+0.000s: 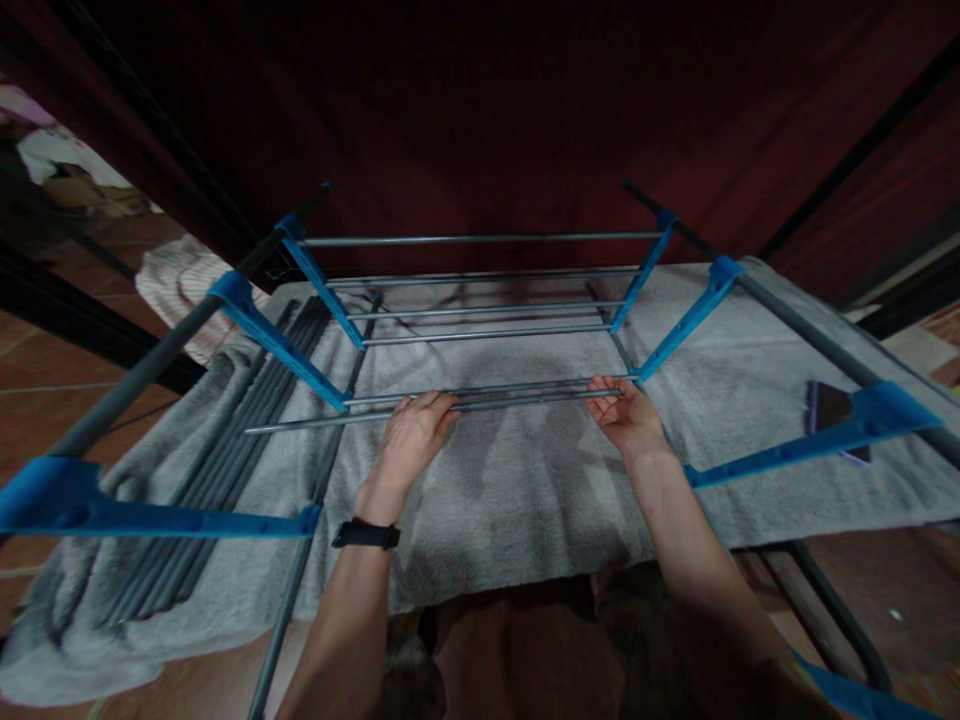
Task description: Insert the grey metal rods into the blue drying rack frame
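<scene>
A loose grey metal rod lies level across the middle of a frame of grey tubes and blue plastic brackets. My left hand, with a black band on its wrist, is closed over the rod left of its middle. The rod's right end meets the fingers of my right hand, which is palm up and loosely curled around it. Just behind this rod, another crossbar spans between a left blue bracket and a right blue bracket. The loose rod's left end sticks out past the left bracket.
Several more grey rods lie side by side at the left on a grey towel. A phone rests at the right behind a blue bracket. Dark red fabric hangs behind the frame; striped cloth lies at the left.
</scene>
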`<state>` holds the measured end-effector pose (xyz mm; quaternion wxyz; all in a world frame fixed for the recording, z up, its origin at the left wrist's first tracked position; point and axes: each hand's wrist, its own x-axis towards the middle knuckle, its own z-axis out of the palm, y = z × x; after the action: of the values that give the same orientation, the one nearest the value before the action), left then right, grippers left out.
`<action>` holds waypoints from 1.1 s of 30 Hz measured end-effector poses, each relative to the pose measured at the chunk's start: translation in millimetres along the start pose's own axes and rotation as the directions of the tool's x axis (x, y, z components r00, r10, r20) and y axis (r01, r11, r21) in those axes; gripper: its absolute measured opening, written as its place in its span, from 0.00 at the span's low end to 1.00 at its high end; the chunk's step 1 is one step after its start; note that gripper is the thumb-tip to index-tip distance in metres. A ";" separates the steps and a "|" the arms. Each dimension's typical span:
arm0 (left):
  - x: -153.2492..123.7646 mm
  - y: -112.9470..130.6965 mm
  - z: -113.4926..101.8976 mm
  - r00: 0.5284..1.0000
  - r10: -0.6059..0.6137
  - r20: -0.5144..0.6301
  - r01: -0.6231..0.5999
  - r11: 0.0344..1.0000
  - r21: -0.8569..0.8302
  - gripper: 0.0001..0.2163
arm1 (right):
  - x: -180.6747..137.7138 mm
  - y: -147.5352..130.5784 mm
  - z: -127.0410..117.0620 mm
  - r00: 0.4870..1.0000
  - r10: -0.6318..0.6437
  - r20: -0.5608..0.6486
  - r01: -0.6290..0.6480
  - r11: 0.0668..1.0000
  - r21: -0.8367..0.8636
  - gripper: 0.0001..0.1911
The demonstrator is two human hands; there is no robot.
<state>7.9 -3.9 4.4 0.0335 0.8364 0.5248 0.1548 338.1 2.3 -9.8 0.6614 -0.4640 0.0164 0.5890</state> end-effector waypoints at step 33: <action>-0.5 -0.1 -2.2 1.000 0.006 0.008 -0.006 1.000 0.020 0.15 | 1.4 -0.8 -0.8 0.999 -0.015 -0.038 0.014 0.999 -0.039 0.11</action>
<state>6.9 -4.6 6.4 0.0268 0.8387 0.5238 0.1465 339.6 2.9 -10.5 0.6562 -0.4878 0.0143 0.5755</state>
